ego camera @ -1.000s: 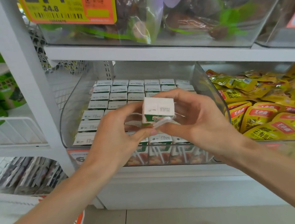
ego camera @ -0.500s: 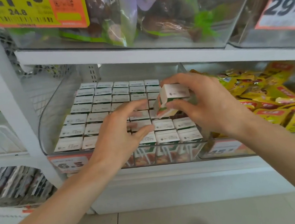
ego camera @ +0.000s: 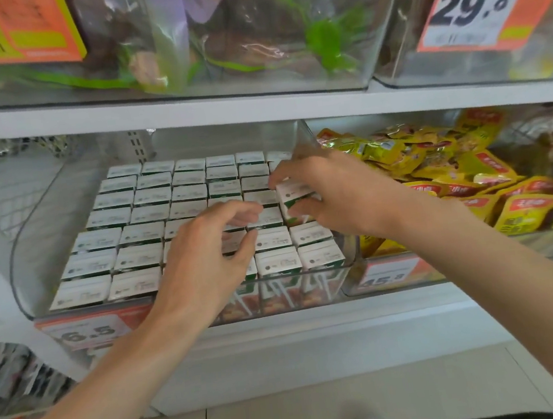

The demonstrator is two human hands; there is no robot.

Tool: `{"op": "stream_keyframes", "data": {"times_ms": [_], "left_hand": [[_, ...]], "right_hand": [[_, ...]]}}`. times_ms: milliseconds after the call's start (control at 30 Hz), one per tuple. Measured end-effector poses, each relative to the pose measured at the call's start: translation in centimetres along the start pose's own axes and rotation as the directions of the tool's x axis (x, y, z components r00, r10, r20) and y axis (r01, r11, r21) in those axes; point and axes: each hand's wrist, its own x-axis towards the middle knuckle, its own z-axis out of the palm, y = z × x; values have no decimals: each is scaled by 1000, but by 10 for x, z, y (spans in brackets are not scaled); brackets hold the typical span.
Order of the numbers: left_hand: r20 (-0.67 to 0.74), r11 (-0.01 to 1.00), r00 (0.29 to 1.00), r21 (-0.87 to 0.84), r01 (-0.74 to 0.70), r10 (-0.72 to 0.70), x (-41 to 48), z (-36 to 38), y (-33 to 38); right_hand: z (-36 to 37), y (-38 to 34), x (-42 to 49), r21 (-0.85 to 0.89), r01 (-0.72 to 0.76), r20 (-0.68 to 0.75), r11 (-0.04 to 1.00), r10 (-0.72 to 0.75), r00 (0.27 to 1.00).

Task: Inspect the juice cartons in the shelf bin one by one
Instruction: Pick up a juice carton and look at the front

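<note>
A clear plastic shelf bin (ego camera: 33, 268) holds several rows of small white-topped juice cartons (ego camera: 140, 233) standing upright. My right hand (ego camera: 339, 195) grips one juice carton (ego camera: 292, 193) at the bin's right column, tilted and partly down among the others. My left hand (ego camera: 205, 262) hovers over the front middle cartons with fingers curled and apart, holding nothing. It hides some cartons beneath it.
A second clear bin (ego camera: 413, 276) to the right holds yellow snack packets (ego camera: 471, 180). The upper shelf (ego camera: 256, 106) carries bins of bagged goods with price tags (ego camera: 478, 0). A price label reading 6.5 (ego camera: 89, 332) fronts the carton bin. A wire basket (ego camera: 7, 191) is at left.
My right hand carried the carton from in front of me back and down into the bin's right column. My left hand let go of it and now hovers over the front cartons.
</note>
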Motion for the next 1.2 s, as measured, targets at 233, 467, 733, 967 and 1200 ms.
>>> {"op": "stream_keyframes", "data": {"times_ms": [233, 467, 733, 967, 1200], "left_hand": [[6, 999, 1000, -41, 24, -24, -2, -3, 0], [8, 998, 1000, -62, 26, -25, -6, -11, -3], [12, 1000, 1000, 12, -6, 6, -9, -19, -8], [26, 1000, 1000, 13, 0, 0, -9, -19, -9], [31, 1000, 1000, -19, 2, -1, -10, -20, -10]], "right_hand": [[2, 4, 11, -100, -35, 137, 994, 48, 989], [4, 5, 15, -181, -4, 216, 983, 44, 975], [12, 8, 36, -161, -80, 126, 984, 101, 987], [8, 14, 56, -187, -102, 229, 977, 145, 962], [5, 17, 62, -190, -91, 282, 978, 143, 949]]}}
